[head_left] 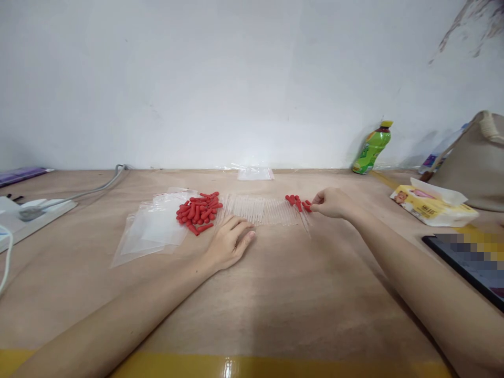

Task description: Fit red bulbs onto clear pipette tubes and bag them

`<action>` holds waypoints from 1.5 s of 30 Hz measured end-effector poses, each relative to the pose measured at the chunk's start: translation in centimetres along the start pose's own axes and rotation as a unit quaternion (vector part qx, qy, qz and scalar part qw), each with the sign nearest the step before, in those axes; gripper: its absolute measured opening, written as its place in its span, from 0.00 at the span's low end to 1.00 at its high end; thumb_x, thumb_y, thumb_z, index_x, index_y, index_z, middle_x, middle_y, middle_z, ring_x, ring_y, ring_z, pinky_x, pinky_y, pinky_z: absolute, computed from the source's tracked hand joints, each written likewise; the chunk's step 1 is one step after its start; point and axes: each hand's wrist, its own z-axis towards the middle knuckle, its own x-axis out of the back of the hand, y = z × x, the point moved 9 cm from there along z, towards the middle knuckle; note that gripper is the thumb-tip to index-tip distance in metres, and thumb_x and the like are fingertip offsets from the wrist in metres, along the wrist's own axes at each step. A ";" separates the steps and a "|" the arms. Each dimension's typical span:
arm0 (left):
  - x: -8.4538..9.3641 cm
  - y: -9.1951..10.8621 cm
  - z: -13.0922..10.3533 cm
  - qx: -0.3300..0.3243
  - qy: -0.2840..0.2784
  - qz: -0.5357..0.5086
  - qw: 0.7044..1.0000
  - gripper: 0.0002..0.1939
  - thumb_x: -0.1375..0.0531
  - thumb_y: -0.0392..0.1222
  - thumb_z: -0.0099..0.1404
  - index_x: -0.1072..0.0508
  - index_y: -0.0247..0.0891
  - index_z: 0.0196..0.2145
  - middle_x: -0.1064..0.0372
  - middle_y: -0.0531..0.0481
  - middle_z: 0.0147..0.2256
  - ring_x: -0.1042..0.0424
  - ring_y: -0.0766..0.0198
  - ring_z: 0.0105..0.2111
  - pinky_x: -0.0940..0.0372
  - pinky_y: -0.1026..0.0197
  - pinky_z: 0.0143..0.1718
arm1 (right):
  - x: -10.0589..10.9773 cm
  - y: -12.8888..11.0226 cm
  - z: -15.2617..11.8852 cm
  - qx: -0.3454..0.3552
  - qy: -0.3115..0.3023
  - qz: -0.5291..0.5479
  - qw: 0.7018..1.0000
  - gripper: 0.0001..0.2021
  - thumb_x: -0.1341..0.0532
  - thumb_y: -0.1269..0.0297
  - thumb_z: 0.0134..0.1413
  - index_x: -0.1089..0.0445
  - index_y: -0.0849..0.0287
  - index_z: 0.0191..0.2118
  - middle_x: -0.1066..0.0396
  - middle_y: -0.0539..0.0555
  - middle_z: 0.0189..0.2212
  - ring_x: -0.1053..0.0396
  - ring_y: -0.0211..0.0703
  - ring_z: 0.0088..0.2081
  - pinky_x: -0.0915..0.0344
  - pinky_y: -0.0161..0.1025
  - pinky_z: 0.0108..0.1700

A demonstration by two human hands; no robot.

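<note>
A row of thin clear dropper tubes [271, 210] lies side by side on the table. At its left end sits a heap of red rubber bulbs [199, 210]. My left hand [229, 242] rests by the left part of the row, fingers loosely stretched, the fingertips touching or just over the tubes. At the right end, several tubes carry red bulbs [293, 200]. There my right hand [329, 203] is closed in a pinch on a red rubber bulb [307, 207]; whether a tube is in that bulb is hard to make out.
Clear zip bags [157, 226] lie left of the heap, and another small bag [255, 174] is by the wall. To the right are a green bottle [372, 148], a tissue pack [433, 206], a phone [468, 265] and a beige bag [472, 163]. A power strip [51, 214] with cables is at left.
</note>
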 end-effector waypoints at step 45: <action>-1.8 -0.2 5.0 0.049 -0.046 0.260 0.963 0.11 0.52 0.38 0.64 0.33 0.30 0.34 0.38 0.39 0.37 0.41 0.54 0.38 0.41 0.55 0.37 | -1.8 -1.1 0.3 -0.048 0.023 -0.002 0.999 0.19 0.44 0.52 0.44 0.40 0.59 0.13 0.37 0.54 0.14 0.38 0.40 0.20 0.51 0.34 0.22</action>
